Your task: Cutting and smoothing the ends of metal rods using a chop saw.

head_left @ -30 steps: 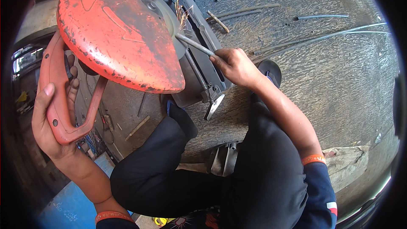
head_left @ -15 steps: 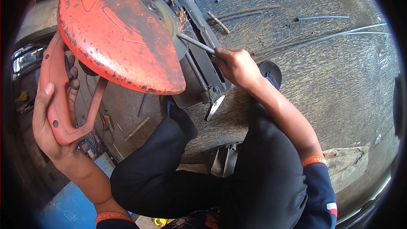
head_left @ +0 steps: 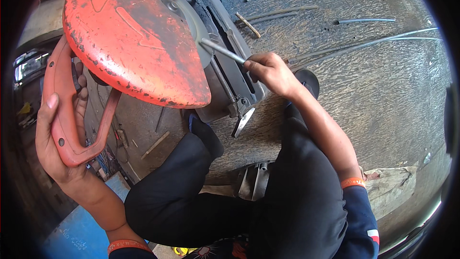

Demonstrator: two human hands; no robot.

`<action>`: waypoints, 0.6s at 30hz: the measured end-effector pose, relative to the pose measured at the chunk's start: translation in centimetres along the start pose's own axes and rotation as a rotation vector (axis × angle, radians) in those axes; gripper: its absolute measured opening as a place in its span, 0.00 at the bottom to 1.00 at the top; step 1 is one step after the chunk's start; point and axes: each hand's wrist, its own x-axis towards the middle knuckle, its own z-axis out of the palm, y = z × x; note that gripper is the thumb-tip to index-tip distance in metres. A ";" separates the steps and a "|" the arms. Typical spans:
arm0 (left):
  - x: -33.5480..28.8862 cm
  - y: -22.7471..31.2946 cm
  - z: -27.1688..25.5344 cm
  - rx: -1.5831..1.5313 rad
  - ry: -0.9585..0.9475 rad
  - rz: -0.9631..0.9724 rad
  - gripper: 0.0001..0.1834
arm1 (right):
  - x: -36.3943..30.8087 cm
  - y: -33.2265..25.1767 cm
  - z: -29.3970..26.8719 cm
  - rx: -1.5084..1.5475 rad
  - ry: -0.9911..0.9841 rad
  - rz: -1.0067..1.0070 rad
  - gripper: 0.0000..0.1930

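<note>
My left hand (head_left: 57,139) is wrapped round the red D-shaped handle (head_left: 60,100) of a chop saw, its fingers inside the loop near the trigger. The saw's scuffed red blade guard (head_left: 139,43) hides much of the machine. Below the guard's cutout shows the grey cutting disc (head_left: 197,31). My right hand (head_left: 270,74) pinches the near end of a thin metal rod (head_left: 223,50); the rod's far end is at the disc's edge. Under the rod lies the dark saw base (head_left: 230,33) with its threaded vise screw (head_left: 223,79) and a crank handle (head_left: 243,122).
Thin metal rods (head_left: 364,42) and a short tube piece (head_left: 366,20) lie on the worn floor at the right. Short sticks (head_left: 249,25) are beyond the base, near dark grit. My feet in dark sandals (head_left: 306,81) flank the saw. A blue panel (head_left: 81,230) stands lower left.
The sparks at the disc have stopped. My right hand has shifted slightly right and down with the rod. My left hand stays on the handle, almost unmoved.
</note>
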 end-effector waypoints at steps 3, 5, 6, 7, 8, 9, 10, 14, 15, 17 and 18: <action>0.0 0.0 0.2 -0.014 -0.018 -0.013 0.30 | 0.0 -0.2 0.6 -0.140 -0.004 -0.035 0.17; 0.0 -0.1 0.1 -0.010 -0.003 -0.008 0.30 | -0.2 -0.4 0.8 -0.142 0.027 -0.076 0.15; 0.0 -0.1 0.1 -0.005 0.012 -0.004 0.30 | -0.4 -0.6 0.8 -0.177 0.035 -0.065 0.14; 0.1 -0.1 0.0 -0.005 0.012 -0.004 0.30 | -0.4 -0.7 0.8 -0.212 0.044 -0.054 0.13; 0.1 -0.1 0.0 -0.001 -0.008 -0.008 0.30 | -0.5 -0.8 0.8 -0.211 0.044 -0.053 0.13; 0.1 -0.1 -0.1 -0.012 -0.012 -0.012 0.30 | -0.5 -0.8 0.8 -0.237 0.064 -0.093 0.13; 0.1 -0.1 -0.2 0.004 -0.028 -0.014 0.30 | -0.6 -0.8 0.9 -0.262 0.084 -0.134 0.12; 0.3 -0.1 -0.5 0.007 -0.002 -0.024 0.29 | -0.6 -0.3 1.1 -0.312 0.099 -0.158 0.11; 0.3 -0.1 -0.5 -0.028 0.014 -0.023 0.29 | -0.6 0.0 1.2 -0.282 0.146 -0.215 0.10; 0.3 -0.1 -0.4 0.024 -0.002 -0.020 0.29 | -0.6 0.3 1.4 -0.252 0.192 -0.270 0.09; 0.3 -0.1 -0.4 -0.026 0.030 -0.035 0.29 | -0.5 0.5 1.5 -0.302 0.222 -0.342 0.09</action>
